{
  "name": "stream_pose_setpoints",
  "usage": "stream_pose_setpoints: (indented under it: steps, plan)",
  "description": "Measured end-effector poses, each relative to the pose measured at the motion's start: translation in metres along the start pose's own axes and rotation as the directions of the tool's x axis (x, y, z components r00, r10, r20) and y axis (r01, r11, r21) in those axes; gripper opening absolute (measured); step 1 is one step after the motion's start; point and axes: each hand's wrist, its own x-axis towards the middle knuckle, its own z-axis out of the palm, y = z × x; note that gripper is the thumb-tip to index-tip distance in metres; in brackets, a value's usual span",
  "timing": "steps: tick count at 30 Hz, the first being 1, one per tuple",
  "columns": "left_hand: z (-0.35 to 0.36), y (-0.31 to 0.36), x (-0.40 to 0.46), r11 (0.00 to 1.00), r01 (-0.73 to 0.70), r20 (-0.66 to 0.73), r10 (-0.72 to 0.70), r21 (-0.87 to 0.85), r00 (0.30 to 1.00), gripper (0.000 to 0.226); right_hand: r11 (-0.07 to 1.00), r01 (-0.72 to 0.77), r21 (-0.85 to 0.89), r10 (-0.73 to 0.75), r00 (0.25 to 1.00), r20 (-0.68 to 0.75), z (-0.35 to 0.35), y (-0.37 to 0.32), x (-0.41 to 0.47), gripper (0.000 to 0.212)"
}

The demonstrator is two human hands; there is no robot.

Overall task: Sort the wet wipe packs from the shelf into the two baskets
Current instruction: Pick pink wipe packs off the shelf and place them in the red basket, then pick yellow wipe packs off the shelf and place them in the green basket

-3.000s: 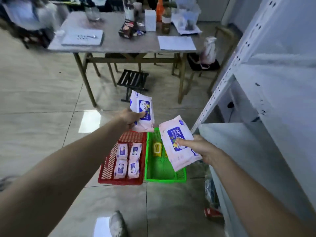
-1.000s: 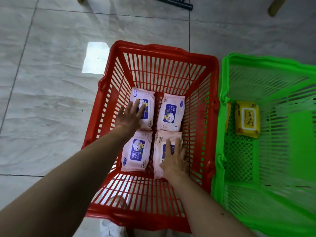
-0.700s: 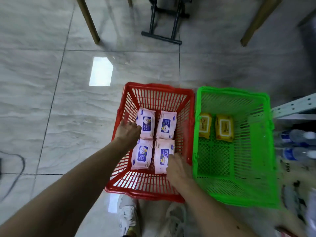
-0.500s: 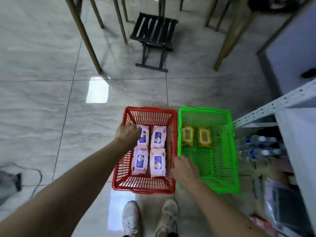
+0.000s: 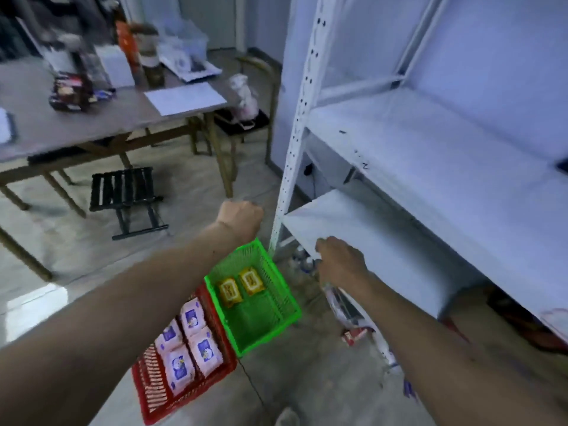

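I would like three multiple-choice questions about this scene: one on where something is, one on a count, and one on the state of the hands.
1. Where do the yellow packs lie?
A. in the green basket
B. on the shelf
C. in the red basket

2. How many pink packs are in the red basket?
A. two
B. four
C. six

3. What do the hands hold?
A. one pack each
B. the basket rims
C. nothing

Answers:
1. A: both yellow packs lie at the far end of the green basket.
2. B: four pink packs lie in two rows in the red basket.
3. C: the left hand and the right hand are raised above the baskets, with no pack in either.
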Motion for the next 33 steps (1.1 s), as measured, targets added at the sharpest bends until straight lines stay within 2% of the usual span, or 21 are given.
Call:
stream_pose_setpoints:
  steps: [4,9,15,18,24,28,31,33]
  plan:
    - [-0.094,0.086,0.029,0.986,-0.163,-0.113,0.167,0.045,0.979,0.024,0.993,-0.117,-0.007,0.116,0.988,-0.106,-0.068,0.076,-0.051,0.036]
    - [-0.174,0.209,0.061,0.922,-0.371,-0.186,0.387,0.114,0.903,0.022,0.955,-0.293,0.035,0.293,0.929,-0.226,-0.120,0.171,-0.124,0.032]
    - [-0.219,0.364,0.077,0.848,-0.516,-0.238,0.529,0.121,0.814,0.030,0.878,-0.478,0.031,0.470,0.846,-0.253,-0.140,0.288,-0.208,0.035]
    - [-0.225,0.421,0.083,0.827,-0.555,-0.220,0.559,0.085,0.799,0.030,0.849,-0.527,0.040,0.521,0.820,-0.238,-0.137,0.334,-0.239,0.035]
    - [-0.234,0.545,0.097,0.736,-0.675,-0.221,0.653,-0.039,0.725,0.035,0.711,-0.697,0.092,0.697,0.682,-0.223,-0.132,0.433,-0.299,0.039]
    - [-0.235,0.614,0.114,0.637,-0.750,-0.182,0.728,-0.177,0.661,0.047,0.593,-0.794,0.133,0.800,0.564,-0.204,-0.132,0.488,-0.325,0.041]
    - [-0.234,0.657,0.124,0.569,-0.796,-0.133,0.790,-0.206,0.599,0.058,0.497,-0.836,0.232,0.866,0.463,-0.189,-0.127,0.518,-0.351,0.036]
    - [-0.233,0.681,0.127,0.538,-0.814,-0.108,0.816,-0.221,0.568,0.063,0.456,-0.844,0.281,0.890,0.428,-0.160,-0.120,0.532,-0.371,0.037]
